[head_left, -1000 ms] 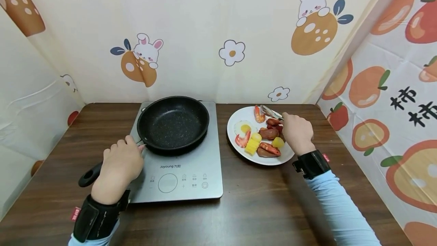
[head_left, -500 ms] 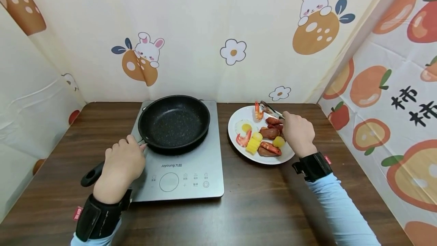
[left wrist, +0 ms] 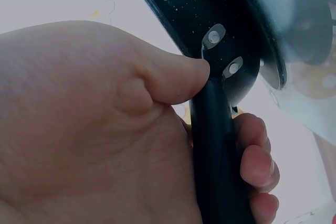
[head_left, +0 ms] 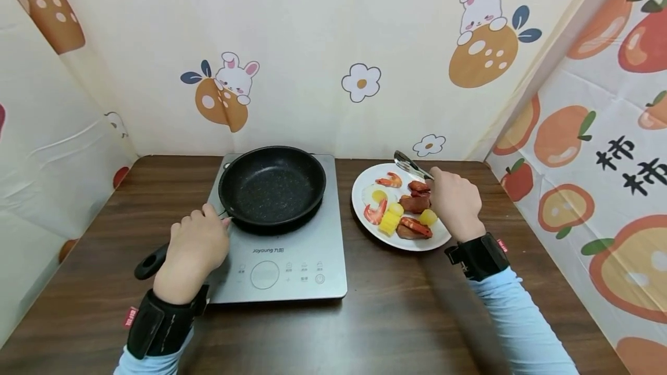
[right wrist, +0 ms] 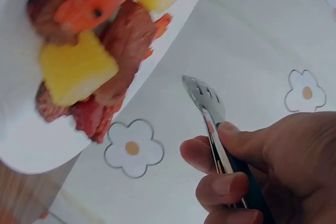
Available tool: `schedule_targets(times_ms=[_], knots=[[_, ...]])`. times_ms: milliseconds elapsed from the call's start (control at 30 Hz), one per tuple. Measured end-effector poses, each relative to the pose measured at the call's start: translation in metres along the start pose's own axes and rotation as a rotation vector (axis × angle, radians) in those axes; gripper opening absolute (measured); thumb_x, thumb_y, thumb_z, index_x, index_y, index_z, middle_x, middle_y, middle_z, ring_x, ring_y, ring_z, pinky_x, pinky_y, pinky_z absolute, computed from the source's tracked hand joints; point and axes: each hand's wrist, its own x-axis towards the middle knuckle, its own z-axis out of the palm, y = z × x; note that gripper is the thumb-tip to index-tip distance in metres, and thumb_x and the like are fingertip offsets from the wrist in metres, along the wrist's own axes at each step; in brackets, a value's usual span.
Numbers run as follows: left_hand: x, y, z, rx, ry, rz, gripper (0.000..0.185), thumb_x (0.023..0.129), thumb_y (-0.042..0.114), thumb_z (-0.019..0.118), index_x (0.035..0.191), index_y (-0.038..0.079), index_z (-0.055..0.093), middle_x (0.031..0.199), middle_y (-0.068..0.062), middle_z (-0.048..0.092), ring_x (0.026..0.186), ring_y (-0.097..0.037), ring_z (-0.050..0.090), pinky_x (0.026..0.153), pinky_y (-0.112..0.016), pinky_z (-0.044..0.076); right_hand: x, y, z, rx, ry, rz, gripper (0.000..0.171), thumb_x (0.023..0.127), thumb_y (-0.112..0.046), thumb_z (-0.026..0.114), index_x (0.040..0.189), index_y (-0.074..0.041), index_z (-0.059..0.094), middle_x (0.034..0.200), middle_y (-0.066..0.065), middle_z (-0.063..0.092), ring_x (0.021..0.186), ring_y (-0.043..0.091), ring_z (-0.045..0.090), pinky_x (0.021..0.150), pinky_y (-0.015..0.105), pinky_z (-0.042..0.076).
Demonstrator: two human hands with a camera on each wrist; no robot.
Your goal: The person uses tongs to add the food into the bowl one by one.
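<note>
My left hand [head_left: 197,249] grips the black handle [left wrist: 215,156] of a frying pan [head_left: 272,185], its thumb lying along the handle near the rivets. The pan sits on a silver induction cooker [head_left: 297,265], and nothing shows inside it. With my right hand [head_left: 456,202] I hold metal food tongs [right wrist: 207,100], their tips just above the far rim of a white plate [head_left: 371,232]. Nothing is between the tips. On the plate, a shrimp [head_left: 389,180] lies near a fried egg [head_left: 378,194]; browned meat pieces [head_left: 415,204], corn [head_left: 388,223] and another shrimp [head_left: 375,213] are close by.
The brown wooden table [head_left: 385,317] carries the cooker and plate. A cream printed curtain [head_left: 312,74] stands right behind them. A fruit-print sheet [head_left: 583,236] bounds the right side, and a pale sheet [head_left: 57,149] the left.
The shrimp stood upright at the tongs' tips and now lies flat on the plate. The tongs' tips have risen away from it. My left hand still grips the pan handle.
</note>
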Motion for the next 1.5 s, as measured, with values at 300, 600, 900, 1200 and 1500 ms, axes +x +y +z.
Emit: schedule_targets(times_ms=[300,600,900,1200,1500], knots=[[-0.002,0.002,0.0,-0.011,0.009,-0.008,0.042,0.11,0.022,0.035,0.117,-0.02,0.038,0.104,-0.039,0.051,0.101,-0.054,0.053,0.09,-0.061,0.041,0.01,0.01,0.015,-0.016,-0.084,-0.023,0.023,0.102,-0.02,0.059,0.113,0.0,0.066,0.094,0.02,0.07,0.07,0.032,0.061,0.05,0.038,0.041],[-0.002,0.003,0.0,-0.007,0.024,-0.01,0.042,0.11,0.021,0.035,0.117,-0.02,0.039,0.103,-0.039,0.051,0.102,-0.054,0.054,0.09,-0.06,0.04,0.02,0.011,0.02,-0.078,-0.079,-0.059,0.018,0.1,-0.018,0.061,0.103,-0.001,0.064,0.091,0.02,0.07,0.075,0.037,0.067,0.05,0.045,0.047],[-0.005,0.004,0.0,-0.007,0.043,-0.004,0.041,0.11,0.021,0.035,0.114,-0.02,0.04,0.104,-0.04,0.052,0.103,-0.056,0.054,0.091,-0.06,0.041,0.02,0.001,0.022,-0.114,-0.05,-0.079,0.014,0.1,-0.015,0.062,0.101,-0.001,0.065,0.087,0.019,0.069,0.071,0.034,0.065,0.05,0.044,0.048],[-0.006,0.003,0.002,-0.007,0.026,-0.014,0.041,0.11,0.021,0.034,0.114,-0.02,0.04,0.103,-0.04,0.052,0.103,-0.055,0.055,0.091,-0.06,0.041,0.017,0.003,0.025,-0.122,-0.012,-0.068,0.008,0.098,-0.002,0.055,0.1,-0.002,0.063,0.083,0.018,0.069,0.064,0.031,0.062,0.047,0.039,0.043],[-0.005,0.003,-0.001,-0.011,0.016,-0.008,0.044,0.111,0.022,0.033,0.118,-0.02,0.038,0.107,-0.04,0.051,0.105,-0.055,0.054,0.093,-0.061,0.04,0.012,0.007,0.021,-0.049,-0.033,-0.011,0.012,0.098,-0.003,0.053,0.103,-0.004,0.063,0.082,0.016,0.066,0.063,0.028,0.057,0.046,0.036,0.038]])
